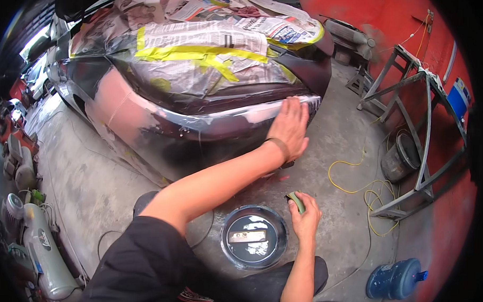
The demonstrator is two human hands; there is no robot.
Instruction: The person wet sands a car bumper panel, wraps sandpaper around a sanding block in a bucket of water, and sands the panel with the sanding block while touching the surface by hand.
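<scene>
My left hand lies flat with outstretched fingers against the front edge of a dark car body panel. Pinkish filler patches and whitish sanded areas mark that panel. Lower down, my right hand is closed around a small green pad, perhaps a sanding pad, held up off the floor. Left of it, a round dark basin of water stands on the floor between my legs, with a flat rectangular block in it.
Newspaper and yellow tape cover the car's upper part. At right are a metal frame stand, a dark bucket, a yellow cord and a blue water jug. A grey tank stands at left.
</scene>
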